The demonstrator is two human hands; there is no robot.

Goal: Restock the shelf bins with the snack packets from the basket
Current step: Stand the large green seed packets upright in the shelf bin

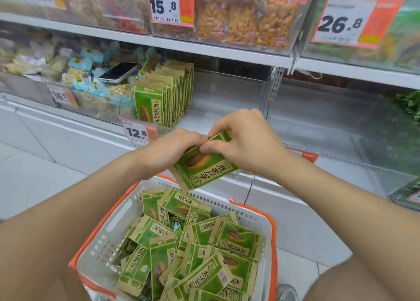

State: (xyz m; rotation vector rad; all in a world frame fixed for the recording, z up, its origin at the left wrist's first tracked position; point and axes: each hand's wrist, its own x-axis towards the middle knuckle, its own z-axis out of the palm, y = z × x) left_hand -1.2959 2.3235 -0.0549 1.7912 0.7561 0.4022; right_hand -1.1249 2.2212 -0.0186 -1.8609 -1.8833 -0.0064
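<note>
A green and tan snack packet [204,166] with a seed picture hangs in the air above the basket, tilted. My left hand [168,148] grips its left edge and my right hand [245,141] pinches its top edge. Below them a white basket [113,223] with an orange rim holds several loose packets [200,250] of the same kind. On the shelf, a clear bin [227,96] has a row of upright matching packets [163,96] at its left side; its right part shows bare floor.
A phone [118,72] lies on bagged snacks in the bin to the left. Price tags [138,133] hang on the bin fronts. A higher shelf [204,48] carries bins of orange snacks. Another clear bin [341,123] stands at right. White tiled floor lies at left.
</note>
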